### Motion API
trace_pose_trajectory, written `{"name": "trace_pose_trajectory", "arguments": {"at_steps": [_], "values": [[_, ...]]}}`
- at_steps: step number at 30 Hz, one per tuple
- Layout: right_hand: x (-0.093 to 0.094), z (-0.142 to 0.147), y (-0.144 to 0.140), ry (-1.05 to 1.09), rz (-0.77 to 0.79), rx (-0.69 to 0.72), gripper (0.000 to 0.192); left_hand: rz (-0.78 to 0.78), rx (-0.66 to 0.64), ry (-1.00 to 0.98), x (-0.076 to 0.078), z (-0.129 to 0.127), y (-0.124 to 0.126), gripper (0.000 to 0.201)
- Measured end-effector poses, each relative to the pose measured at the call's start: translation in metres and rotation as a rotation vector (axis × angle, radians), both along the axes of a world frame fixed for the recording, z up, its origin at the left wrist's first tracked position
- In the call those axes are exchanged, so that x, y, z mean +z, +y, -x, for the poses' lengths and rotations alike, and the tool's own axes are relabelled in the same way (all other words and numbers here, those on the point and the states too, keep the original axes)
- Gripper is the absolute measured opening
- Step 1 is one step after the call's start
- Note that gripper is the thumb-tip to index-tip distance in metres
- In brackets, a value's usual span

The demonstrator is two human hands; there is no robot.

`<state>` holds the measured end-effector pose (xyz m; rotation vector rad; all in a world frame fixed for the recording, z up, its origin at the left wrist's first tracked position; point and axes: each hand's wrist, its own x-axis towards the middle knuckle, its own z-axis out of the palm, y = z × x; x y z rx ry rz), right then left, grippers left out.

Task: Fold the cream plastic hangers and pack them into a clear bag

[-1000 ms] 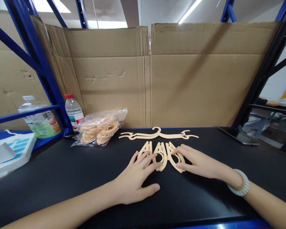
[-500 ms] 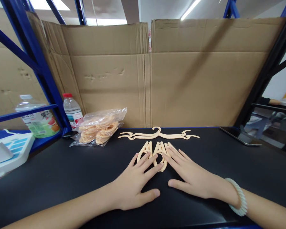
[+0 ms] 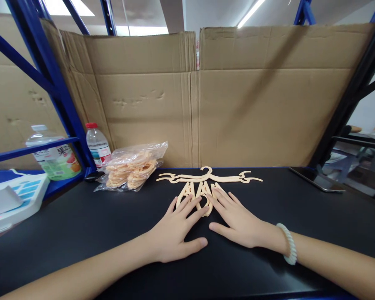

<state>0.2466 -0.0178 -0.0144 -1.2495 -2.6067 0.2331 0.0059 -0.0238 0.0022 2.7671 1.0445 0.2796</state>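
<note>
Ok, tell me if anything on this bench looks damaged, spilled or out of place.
Nothing stands out. The folded hanger pieces lie flat in a close row under both hands, left hand and right hand, beside the flat assembled hanger. The bag of parts lies sealed with no parts outside it, and both bottles stand upright. The cardboard is only creased.

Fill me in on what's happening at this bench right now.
A person has both hands flat on a black worktop, pressing on a small cluster of folded peach plastic hanger pieces. The left hand covers the cluster's left side, the right hand its right. Just behind lies an opened-out hanger, flat on the worktop. A clear bag of more pieces sits to the left, near two bottles, with cardboard walling the back.
</note>
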Motion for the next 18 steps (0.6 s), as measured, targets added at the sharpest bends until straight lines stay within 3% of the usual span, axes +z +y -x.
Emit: {"name": "trace_pose_trajectory", "arguments": {"at_steps": [8,14,18], "values": [[-0.002,-0.004,0.004,0.173,0.056,-0.042,0.068,0.009,0.011,-0.036,-0.001,0.000,0.000,0.068],[0.001,-0.026,0.025,0.414,-0.120,-0.075,0.046,0.038,0.104,-0.162,-0.003,0.003,0.004,0.061],[0.002,-0.056,0.051,0.353,-0.256,-0.128,0.032,0.031,0.153,-0.410,-0.004,0.007,0.013,0.045]]}}
